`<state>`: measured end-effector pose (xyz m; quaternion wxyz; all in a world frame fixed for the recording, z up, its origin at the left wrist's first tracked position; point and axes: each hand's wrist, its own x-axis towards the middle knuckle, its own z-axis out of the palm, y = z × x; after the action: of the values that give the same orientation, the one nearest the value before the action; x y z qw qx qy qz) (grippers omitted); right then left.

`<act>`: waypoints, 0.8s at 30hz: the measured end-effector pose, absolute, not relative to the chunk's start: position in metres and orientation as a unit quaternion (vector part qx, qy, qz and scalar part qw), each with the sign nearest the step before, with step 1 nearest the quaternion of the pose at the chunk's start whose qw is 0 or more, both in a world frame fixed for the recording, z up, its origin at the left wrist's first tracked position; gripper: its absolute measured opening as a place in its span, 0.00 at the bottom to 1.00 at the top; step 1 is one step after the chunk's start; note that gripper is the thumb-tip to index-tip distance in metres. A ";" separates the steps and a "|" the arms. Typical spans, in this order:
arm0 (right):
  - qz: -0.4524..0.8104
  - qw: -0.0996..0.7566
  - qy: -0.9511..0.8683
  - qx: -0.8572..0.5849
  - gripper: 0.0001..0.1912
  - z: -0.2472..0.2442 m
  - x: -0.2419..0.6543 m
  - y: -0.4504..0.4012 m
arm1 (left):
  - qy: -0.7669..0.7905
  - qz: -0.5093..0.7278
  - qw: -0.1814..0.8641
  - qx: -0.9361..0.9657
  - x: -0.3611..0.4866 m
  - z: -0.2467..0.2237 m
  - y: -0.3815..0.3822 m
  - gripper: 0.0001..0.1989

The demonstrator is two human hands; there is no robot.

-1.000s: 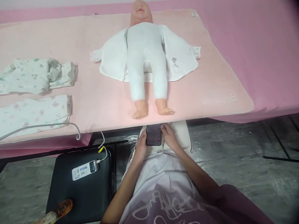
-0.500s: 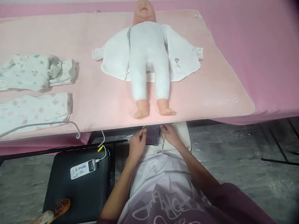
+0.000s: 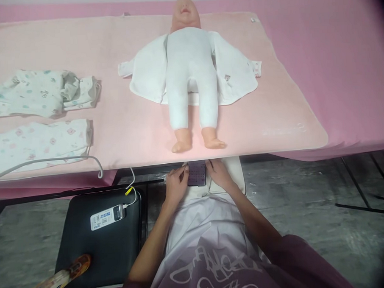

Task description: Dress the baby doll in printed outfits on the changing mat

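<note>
Low in my lap, just below the table edge, a dark phone (image 3: 197, 175) lies with its screen facing up. My left hand (image 3: 177, 185) grips its left side, the thumb along the edge. From the other side my right hand (image 3: 218, 174) closes on the phone's right edge, its fingertips partly hidden under the table. Above them on the table, a baby doll (image 3: 190, 55) lies on its back, feet toward me. Its white body rests on an opened white baby shirt (image 3: 236, 78), with the two front halves spread out sideways.
The doll lies on a pink mat (image 3: 282, 110). Printed baby clothes (image 3: 33, 93) and a second folded garment (image 3: 52, 139) lie at the left. A grey cable (image 3: 52, 160) crosses there. On a black stool (image 3: 97, 250) sits a white power bank (image 3: 106, 217) beside a snack packet (image 3: 52, 286).
The phone's screen looks slightly different, and the fingers of my right hand have shifted a little at its edge. The doll and clothes stay in place.
</note>
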<state>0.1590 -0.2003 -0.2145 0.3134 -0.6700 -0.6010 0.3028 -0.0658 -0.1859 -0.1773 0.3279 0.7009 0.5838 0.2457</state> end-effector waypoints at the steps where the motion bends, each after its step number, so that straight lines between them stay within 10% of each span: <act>1: 0.300 0.312 -0.604 -0.669 0.20 -0.214 0.159 -0.201 | 0.583 0.250 0.340 0.694 -0.066 -0.179 -0.186 0.22; 24: 0.298 0.342 -0.606 -0.654 0.19 -0.215 0.157 -0.203 | 0.609 0.292 0.397 0.622 -0.066 -0.191 -0.189 0.27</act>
<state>0.1572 -0.2025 -0.2150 0.3418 -0.6538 -0.6057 0.2980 -0.0656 -0.1893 -0.1910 0.3967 0.6217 0.6092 0.2915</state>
